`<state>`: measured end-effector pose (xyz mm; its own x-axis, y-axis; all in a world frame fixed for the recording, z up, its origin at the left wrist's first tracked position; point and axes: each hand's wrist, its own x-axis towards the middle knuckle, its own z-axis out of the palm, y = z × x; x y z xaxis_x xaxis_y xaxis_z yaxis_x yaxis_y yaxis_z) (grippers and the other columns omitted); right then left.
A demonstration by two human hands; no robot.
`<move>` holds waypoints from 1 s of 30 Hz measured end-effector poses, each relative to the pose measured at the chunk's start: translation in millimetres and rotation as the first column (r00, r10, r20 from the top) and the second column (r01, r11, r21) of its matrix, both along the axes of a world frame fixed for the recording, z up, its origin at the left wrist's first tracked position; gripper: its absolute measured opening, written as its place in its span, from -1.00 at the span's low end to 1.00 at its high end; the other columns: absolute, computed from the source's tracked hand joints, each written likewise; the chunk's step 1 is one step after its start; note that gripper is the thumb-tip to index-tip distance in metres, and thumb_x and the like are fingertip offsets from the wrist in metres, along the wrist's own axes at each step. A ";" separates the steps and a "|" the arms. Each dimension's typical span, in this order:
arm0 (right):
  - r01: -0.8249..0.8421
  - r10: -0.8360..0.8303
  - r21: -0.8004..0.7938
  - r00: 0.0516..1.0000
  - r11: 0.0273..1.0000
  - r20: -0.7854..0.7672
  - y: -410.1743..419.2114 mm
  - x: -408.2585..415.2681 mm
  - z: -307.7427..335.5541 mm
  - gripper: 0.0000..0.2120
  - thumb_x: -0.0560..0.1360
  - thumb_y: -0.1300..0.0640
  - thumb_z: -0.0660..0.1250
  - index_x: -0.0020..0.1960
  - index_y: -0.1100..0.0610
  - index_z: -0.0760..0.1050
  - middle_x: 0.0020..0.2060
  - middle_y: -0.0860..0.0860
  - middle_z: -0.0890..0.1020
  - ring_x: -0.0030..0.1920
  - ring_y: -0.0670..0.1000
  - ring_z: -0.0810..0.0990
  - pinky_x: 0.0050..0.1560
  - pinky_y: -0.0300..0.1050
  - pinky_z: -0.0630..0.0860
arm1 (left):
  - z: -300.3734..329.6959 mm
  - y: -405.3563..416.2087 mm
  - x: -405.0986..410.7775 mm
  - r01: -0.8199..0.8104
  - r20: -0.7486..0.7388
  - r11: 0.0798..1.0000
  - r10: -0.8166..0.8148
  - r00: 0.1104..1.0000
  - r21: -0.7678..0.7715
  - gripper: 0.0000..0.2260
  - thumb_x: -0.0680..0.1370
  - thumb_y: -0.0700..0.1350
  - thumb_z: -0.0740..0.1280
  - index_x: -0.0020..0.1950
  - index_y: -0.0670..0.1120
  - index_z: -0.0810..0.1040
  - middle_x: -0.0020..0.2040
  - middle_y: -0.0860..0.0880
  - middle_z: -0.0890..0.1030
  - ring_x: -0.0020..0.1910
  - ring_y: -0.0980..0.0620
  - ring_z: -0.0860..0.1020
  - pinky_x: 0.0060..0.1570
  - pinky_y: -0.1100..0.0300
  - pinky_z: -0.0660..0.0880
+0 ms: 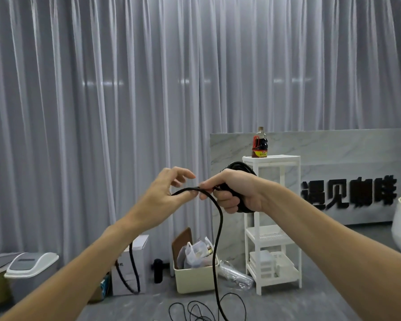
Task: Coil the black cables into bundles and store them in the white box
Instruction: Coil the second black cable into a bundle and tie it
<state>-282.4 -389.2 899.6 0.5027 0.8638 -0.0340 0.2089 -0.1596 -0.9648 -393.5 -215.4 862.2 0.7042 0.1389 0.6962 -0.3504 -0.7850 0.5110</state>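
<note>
Mid-coil, held up in front of the white shelf unit (pixel 272 223). Right hand (pixel 232 193) clenched around the black coiled bundle (pixel 241 169), 1 strand running leftward from it. Left hand (pixel 162 195) just beside, fingers loosely curled, thumb and fingers pinching that black cable (pixel 218 228). From there, slack hanging straight down to loose loops on the floor, left of the shelf's foot. Likely next: another loop fed rightward.

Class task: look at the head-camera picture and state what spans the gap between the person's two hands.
In the head view, a short stretch of black cable bridges the left hand and right hand.
</note>
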 end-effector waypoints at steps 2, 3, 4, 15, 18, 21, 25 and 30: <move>0.037 -0.036 0.013 0.999 0.999 -0.027 1.3 -1.2 -1.2 -0.75 0.58 0.10 0.29 -0.20 0.20 0.60 -0.58 -0.07 0.25 -0.60 -0.09 0.18 -0.57 -0.24 0.18 | -1.8 -1.0 -0.1 -0.178 0.124 0.981 0.167 0.978 0.080 -0.84 0.46 0.12 0.47 -0.09 0.20 0.50 -0.12 0.07 0.44 -0.11 0.29 0.41 -0.16 0.51 0.32; 0.059 -0.058 0.021 0.998 0.998 -0.037 2.4 -1.5 -2.2 -0.76 0.58 0.11 0.29 -0.18 0.21 0.59 -0.57 -0.07 0.25 -0.60 -0.09 0.18 -0.56 -0.24 0.18 | -3.5 -2.7 -0.2 -0.257 0.199 0.958 0.229 0.953 0.129 -0.82 0.46 0.13 0.48 -0.17 0.19 0.48 -0.21 0.10 0.40 -0.20 0.28 0.40 -0.22 0.49 0.32; 0.081 -0.079 0.032 0.996 0.996 -0.046 3.5 -1.6 -3.3 -0.76 0.58 0.11 0.28 -0.17 0.22 0.58 -0.57 -0.07 0.25 -0.60 -0.09 0.18 -0.56 -0.25 0.17 | -5.8 -5.0 0.2 -0.292 0.262 0.943 0.244 0.934 0.161 -0.79 0.48 0.12 0.47 -0.23 0.17 0.45 -0.32 0.14 0.37 -0.29 0.26 0.40 -0.29 0.46 0.32; -0.039 0.075 -0.200 0.982 0.979 0.175 -13.1 -2.1 -0.5 -0.78 0.52 0.15 0.39 0.15 0.16 0.60 -0.56 -0.02 0.29 -0.56 -0.05 0.20 -0.54 -0.24 0.18 | -3.8 12.4 -5.3 -0.048 0.036 0.977 0.056 0.998 -0.209 -0.82 0.62 0.00 0.31 -0.07 -0.03 0.66 -0.23 -0.09 0.68 -0.23 0.13 0.66 -0.09 0.35 0.57; -0.078 0.146 -0.196 0.921 0.977 0.362 -9.1 -14.9 -0.6 -0.72 0.44 0.07 0.46 0.13 0.10 0.64 -0.52 0.02 0.36 -0.52 -0.03 0.27 -0.48 -0.24 0.27 | 3.9 6.5 -4.9 0.082 -0.117 0.965 -0.114 0.987 -0.248 -0.82 0.61 0.02 0.31 0.04 -0.02 0.66 -0.10 -0.05 0.70 -0.04 0.09 0.66 0.04 0.27 0.58; -0.081 0.130 -0.113 0.829 0.990 0.544 -0.9 -23.3 -1.3 -0.65 0.35 -0.06 0.47 -0.03 0.20 0.66 -0.52 0.02 0.40 -0.51 -0.03 0.30 -0.44 -0.22 0.28 | 11.2 -0.6 -4.8 0.148 -0.265 0.965 -0.205 0.942 -0.217 -0.83 0.65 -0.04 0.28 0.14 0.03 0.65 -0.04 0.03 0.72 -0.01 0.15 0.66 -0.03 0.36 0.54; 0.012 -0.084 0.122 0.790 0.992 0.607 9.7 -20.3 -1.9 -0.77 0.40 0.03 0.51 -0.30 0.09 0.51 -0.57 -0.02 0.42 -0.54 -0.05 0.31 -0.49 -0.23 0.26 | 14.6 -5.2 -4.1 0.162 -0.317 0.902 -0.302 0.899 -0.401 -0.73 0.67 -0.12 0.16 0.10 -0.14 0.65 -0.24 0.05 0.68 -0.27 0.12 0.62 -0.24 0.30 0.50; 0.006 -0.112 0.169 0.771 0.986 0.627 10.7 -17.4 -5.0 -0.85 0.46 0.04 0.48 -0.03 0.00 0.54 -0.59 -0.11 0.50 -0.58 -0.13 0.34 -0.57 -0.29 0.28 | 5.8 0.2 -5.2 0.205 -0.337 0.896 -0.348 0.875 -0.394 -0.60 0.58 0.07 0.05 -0.03 -0.17 0.55 -0.22 -0.05 0.64 -0.37 0.11 0.39 -0.26 0.17 0.30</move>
